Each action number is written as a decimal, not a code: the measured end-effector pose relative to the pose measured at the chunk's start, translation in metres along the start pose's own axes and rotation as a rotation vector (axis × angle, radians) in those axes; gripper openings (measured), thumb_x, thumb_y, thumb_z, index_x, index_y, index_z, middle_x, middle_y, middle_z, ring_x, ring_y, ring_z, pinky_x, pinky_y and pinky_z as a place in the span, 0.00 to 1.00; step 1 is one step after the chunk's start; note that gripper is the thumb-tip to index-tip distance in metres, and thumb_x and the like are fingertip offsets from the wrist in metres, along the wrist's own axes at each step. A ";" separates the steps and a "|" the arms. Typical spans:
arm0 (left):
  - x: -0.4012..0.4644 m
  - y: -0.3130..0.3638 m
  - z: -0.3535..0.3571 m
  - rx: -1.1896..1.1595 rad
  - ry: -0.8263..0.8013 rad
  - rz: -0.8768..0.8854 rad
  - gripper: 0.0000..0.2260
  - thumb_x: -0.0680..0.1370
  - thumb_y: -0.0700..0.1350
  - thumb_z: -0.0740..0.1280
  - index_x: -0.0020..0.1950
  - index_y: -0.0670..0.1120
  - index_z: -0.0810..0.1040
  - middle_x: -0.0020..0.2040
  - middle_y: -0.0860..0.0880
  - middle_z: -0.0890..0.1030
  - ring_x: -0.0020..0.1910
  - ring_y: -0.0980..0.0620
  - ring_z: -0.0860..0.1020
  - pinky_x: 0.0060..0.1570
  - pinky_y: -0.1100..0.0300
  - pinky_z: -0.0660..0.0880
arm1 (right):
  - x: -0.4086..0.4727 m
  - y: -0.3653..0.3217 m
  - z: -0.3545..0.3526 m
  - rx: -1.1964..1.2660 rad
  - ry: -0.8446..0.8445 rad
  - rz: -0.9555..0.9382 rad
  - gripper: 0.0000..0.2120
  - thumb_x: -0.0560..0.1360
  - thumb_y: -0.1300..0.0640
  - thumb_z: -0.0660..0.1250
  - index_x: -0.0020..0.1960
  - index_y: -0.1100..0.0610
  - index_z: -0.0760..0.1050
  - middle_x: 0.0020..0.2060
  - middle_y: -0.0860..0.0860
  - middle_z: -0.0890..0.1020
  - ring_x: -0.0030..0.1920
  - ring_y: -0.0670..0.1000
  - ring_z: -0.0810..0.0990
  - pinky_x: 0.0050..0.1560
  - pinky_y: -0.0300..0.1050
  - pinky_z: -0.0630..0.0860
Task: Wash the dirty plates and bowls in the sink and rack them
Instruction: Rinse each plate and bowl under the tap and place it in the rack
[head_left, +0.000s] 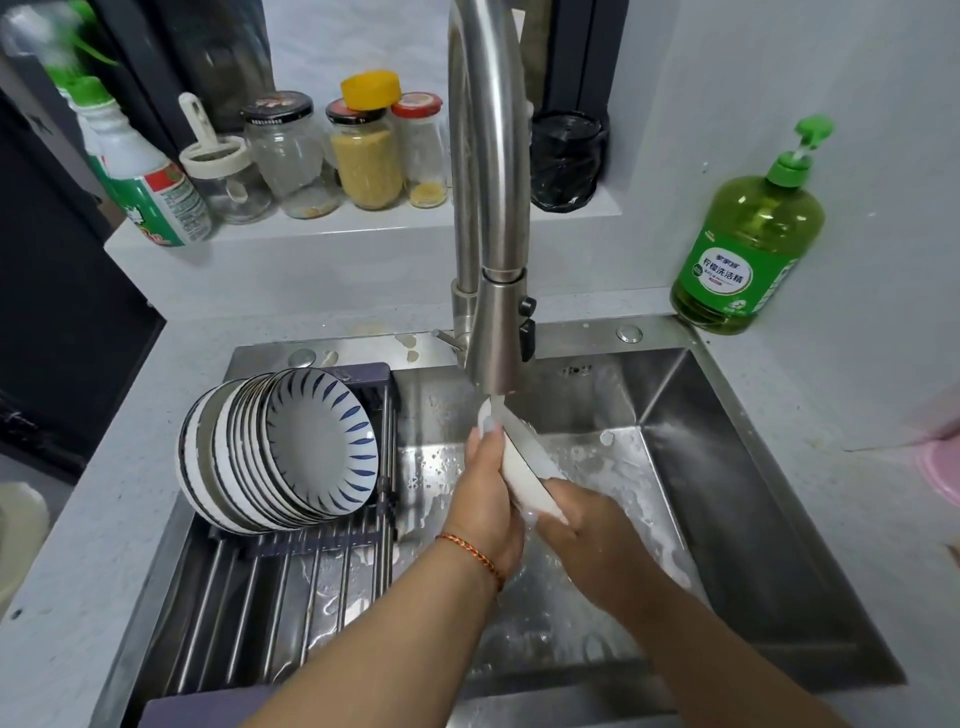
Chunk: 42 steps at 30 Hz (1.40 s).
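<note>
Rinsing stage, prob near the end: bowls (280, 457) w/ blue stripes already standing on edge in the rack (291, 582), left over the sink (727, 493); no other dirty dishes showing. Left hand (485, 499) is gripping a white plate's (524, 475) far rim, right hand (587, 525) is gripping its near edge, holding it tilted under the faucet (491, 291) stream. Plate glazed, smooth, thin-rimmed. Sink is brushed steel, foamy. Rack has steel rods.

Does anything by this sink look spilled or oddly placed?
Yes: a yellow cap sits tilted across two jar lids on the ledge, and small brownish puddles lie on the sink rim behind the faucet.
</note>
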<state>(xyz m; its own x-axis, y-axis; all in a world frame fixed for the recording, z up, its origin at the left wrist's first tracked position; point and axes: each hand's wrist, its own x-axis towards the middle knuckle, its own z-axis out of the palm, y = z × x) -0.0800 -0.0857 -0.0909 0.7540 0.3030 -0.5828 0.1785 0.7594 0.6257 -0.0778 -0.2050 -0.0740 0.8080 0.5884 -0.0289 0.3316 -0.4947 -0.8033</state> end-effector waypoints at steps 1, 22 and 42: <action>0.003 -0.003 -0.001 0.023 0.032 0.008 0.22 0.80 0.56 0.61 0.71 0.47 0.71 0.64 0.40 0.78 0.62 0.41 0.77 0.61 0.47 0.75 | 0.003 0.000 -0.001 0.028 -0.007 0.040 0.09 0.69 0.43 0.57 0.41 0.45 0.73 0.32 0.41 0.76 0.35 0.38 0.74 0.37 0.33 0.68; 0.031 0.038 -0.037 0.306 0.247 -0.003 0.17 0.81 0.57 0.58 0.52 0.46 0.78 0.41 0.49 0.81 0.39 0.50 0.78 0.37 0.60 0.71 | 0.019 0.004 -0.015 1.303 -0.016 0.343 0.16 0.74 0.59 0.63 0.59 0.63 0.78 0.56 0.63 0.81 0.58 0.61 0.80 0.55 0.55 0.79; -0.024 0.036 -0.068 0.608 0.300 0.152 0.18 0.83 0.47 0.58 0.72 0.45 0.69 0.67 0.47 0.74 0.66 0.47 0.71 0.68 0.52 0.64 | 0.010 -0.023 0.023 1.022 0.120 0.583 0.09 0.77 0.60 0.64 0.55 0.61 0.78 0.47 0.58 0.85 0.51 0.61 0.82 0.51 0.56 0.78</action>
<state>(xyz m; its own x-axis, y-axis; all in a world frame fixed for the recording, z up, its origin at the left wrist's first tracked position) -0.1351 -0.0262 -0.0893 0.6072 0.5928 -0.5291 0.4734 0.2650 0.8401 -0.0886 -0.1725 -0.0695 0.7670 0.3525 -0.5361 -0.6017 0.1050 -0.7918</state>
